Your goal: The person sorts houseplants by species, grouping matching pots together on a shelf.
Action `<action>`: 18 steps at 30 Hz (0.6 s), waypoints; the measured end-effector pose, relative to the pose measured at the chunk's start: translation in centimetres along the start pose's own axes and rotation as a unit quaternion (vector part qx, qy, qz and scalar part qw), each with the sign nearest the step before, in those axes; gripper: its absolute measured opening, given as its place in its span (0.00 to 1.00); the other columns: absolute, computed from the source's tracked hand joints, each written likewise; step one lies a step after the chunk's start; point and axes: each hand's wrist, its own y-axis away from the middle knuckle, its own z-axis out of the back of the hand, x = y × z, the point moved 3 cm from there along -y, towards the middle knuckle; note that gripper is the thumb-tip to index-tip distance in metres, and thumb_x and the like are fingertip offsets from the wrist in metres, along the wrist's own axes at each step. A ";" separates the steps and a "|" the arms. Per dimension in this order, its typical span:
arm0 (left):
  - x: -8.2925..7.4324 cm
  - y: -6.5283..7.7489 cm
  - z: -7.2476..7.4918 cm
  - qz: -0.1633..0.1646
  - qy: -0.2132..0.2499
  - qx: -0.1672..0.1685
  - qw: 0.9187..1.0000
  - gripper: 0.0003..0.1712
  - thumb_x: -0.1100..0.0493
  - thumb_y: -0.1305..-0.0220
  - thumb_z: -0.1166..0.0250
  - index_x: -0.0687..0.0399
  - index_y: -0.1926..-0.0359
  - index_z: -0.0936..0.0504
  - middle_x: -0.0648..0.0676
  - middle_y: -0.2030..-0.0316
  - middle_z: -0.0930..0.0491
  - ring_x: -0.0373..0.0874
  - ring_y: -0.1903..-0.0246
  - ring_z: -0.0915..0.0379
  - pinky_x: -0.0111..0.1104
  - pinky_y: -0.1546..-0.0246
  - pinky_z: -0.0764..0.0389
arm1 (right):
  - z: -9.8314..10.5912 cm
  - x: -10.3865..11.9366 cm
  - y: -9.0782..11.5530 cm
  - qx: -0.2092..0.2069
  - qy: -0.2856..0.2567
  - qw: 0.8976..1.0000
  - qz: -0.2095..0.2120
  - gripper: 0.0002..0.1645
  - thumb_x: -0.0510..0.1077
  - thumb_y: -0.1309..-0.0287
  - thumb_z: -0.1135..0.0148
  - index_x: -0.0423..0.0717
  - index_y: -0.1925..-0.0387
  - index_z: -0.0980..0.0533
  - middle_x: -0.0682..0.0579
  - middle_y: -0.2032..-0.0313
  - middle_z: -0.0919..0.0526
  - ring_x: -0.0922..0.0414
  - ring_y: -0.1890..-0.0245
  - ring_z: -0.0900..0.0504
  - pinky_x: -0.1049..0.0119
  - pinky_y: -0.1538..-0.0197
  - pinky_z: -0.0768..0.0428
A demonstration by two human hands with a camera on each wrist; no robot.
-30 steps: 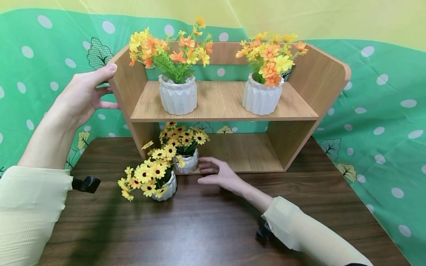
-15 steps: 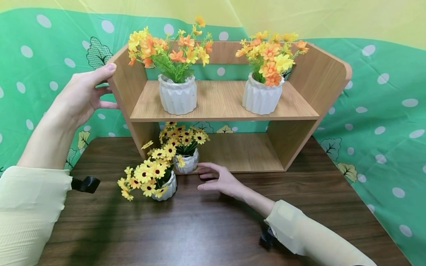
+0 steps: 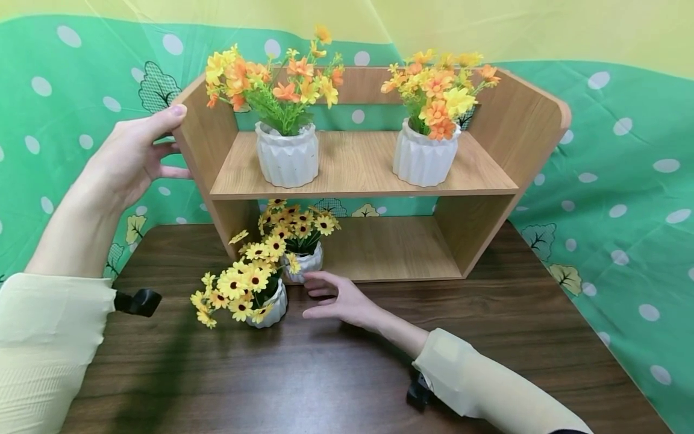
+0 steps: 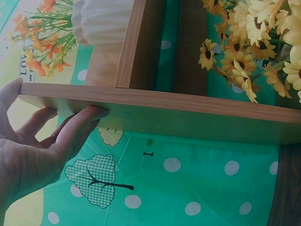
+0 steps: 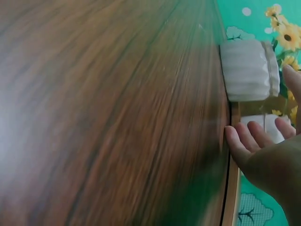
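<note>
My left hand (image 3: 135, 150) holds the left side panel of a small wooden desk shelf (image 3: 368, 193); its thumb lies on the panel's edge and the fingers rest on the outer face, as the left wrist view shows. Before the lower tier my right hand (image 3: 341, 301) reaches out, fingers spread and slightly bent, with nothing between them. It is nearest to two white ribbed pots of yellow daisies. The front pot (image 3: 273, 310) stands on the table. The rear pot (image 3: 307, 265) stands at the lower board's left front, partly behind the front flowers.
On the upper tier stand two more white pots of orange and yellow flowers, one left (image 3: 287, 157) and one right (image 3: 425, 158). The dark wood table (image 3: 347, 386) lies beneath. A green and yellow dotted cloth (image 3: 612, 181) hangs behind.
My right hand has moved left and slightly toward me, closer to the front daisy pot. My left hand keeps its place on the shelf, and the pots have not moved.
</note>
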 end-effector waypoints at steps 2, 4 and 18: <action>0.0 0.0 0.0 0.001 -0.001 0.000 1.000 0.35 0.48 0.26 0.37 0.47 0.23 0.34 0.44 0.24 0.45 0.50 0.35 0.38 0.39 0.66 0.09 | -0.4 0.0 -0.2 -0.001 -0.004 1.000 0.000 0.46 0.38 0.43 0.24 0.47 0.26 0.34 0.37 0.30 0.28 0.39 0.31 0.26 0.48 0.30 0.22; 0.0 0.0 0.0 0.001 -0.004 0.000 1.000 0.35 0.47 0.26 0.37 0.47 0.23 0.34 0.44 0.24 0.45 0.50 0.36 0.38 0.39 0.66 0.09 | -0.8 0.1 -0.4 -0.002 -0.006 1.000 -0.001 0.46 0.38 0.44 0.24 0.46 0.26 0.34 0.37 0.29 0.28 0.39 0.31 0.26 0.48 0.30 0.22; 0.1 0.1 0.0 -0.003 -0.007 0.000 1.000 0.35 0.47 0.26 0.37 0.47 0.24 0.34 0.45 0.25 0.44 0.49 0.38 0.35 0.39 0.66 0.09 | -3.6 0.7 -1.9 -0.022 0.026 0.999 -0.003 0.46 0.42 0.46 0.22 0.51 0.27 0.31 0.52 0.27 0.28 0.49 0.28 0.27 0.51 0.30 0.22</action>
